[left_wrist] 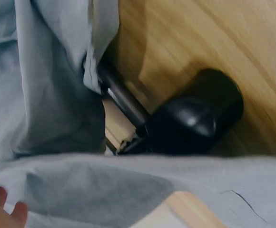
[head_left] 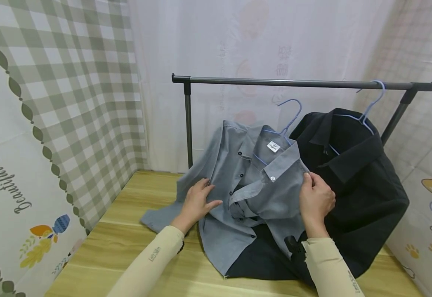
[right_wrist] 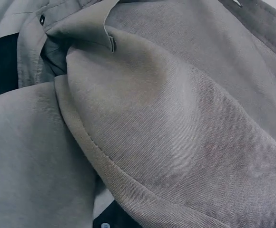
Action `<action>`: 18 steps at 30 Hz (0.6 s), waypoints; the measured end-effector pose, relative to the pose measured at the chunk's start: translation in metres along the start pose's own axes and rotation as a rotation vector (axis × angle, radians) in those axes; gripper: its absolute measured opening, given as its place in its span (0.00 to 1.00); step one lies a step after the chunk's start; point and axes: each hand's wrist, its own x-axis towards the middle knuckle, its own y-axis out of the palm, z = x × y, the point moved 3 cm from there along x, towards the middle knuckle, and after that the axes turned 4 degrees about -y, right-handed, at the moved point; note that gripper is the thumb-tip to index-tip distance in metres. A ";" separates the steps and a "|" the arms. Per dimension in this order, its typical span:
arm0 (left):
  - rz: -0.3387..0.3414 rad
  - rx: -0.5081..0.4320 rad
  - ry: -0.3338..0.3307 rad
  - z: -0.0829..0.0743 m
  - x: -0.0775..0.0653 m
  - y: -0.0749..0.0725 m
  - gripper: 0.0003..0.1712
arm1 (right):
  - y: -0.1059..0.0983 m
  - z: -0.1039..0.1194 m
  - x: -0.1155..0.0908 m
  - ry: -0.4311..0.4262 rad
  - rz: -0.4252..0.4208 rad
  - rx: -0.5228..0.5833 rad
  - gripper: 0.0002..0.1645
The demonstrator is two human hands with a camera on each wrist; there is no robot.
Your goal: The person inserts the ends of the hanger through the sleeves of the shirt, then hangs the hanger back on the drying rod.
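Observation:
A grey button-up shirt (head_left: 219, 165) sits over a blue hanger (head_left: 300, 109), whose hook stands below the rail. My left hand (head_left: 196, 203) rests on the shirt's left side, thumb spread away from the fingers; its fingertips (left_wrist: 0, 194) show at the edge of the left wrist view. At the shirt's right shoulder, my right hand (head_left: 315, 200) pinches the fabric between thumb and fingers. One sleeve is bunched across the shirt's front. The right wrist view is filled with grey cloth (right_wrist: 176, 118), and the right hand is out of sight there.
A dark garment rack (head_left: 275, 82) spans the table (head_left: 126, 247). From its right end hangs a black shirt (head_left: 371, 198) on another blue hanger (head_left: 383, 88), behind and beside the grey one. The left wrist view shows a black rack foot (left_wrist: 195, 114). Curtains (head_left: 89, 82) surround the table.

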 end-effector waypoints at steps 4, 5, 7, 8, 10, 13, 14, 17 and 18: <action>-0.066 0.061 0.084 -0.014 0.000 0.006 0.41 | 0.004 0.006 0.002 -0.011 0.015 0.000 0.21; -0.052 0.043 0.087 -0.018 0.001 0.008 0.41 | 0.005 0.007 0.003 -0.012 0.019 0.000 0.21; 0.012 -0.042 0.060 -0.026 0.001 0.013 0.40 | 0.007 0.008 0.004 -0.015 0.027 -0.003 0.21; 0.049 -0.105 0.031 -0.029 0.001 0.015 0.38 | 0.008 0.009 0.004 -0.015 0.030 -0.005 0.21; 0.103 -0.254 -0.038 -0.035 0.001 0.019 0.32 | 0.010 0.010 0.005 -0.012 0.036 -0.013 0.21; 0.142 -0.515 -0.153 -0.038 0.001 0.024 0.17 | 0.012 0.009 0.008 -0.003 0.052 -0.023 0.21; 0.155 -0.608 -0.182 -0.038 0.002 0.026 0.13 | 0.013 0.008 0.009 0.001 0.059 -0.026 0.21; 0.239 -0.876 -0.280 -0.037 0.003 0.029 0.18 | 0.013 0.007 0.015 0.007 0.077 -0.034 0.21; 0.275 -0.943 -0.315 -0.035 0.004 0.031 0.20 | 0.013 0.006 0.017 0.008 0.083 -0.038 0.21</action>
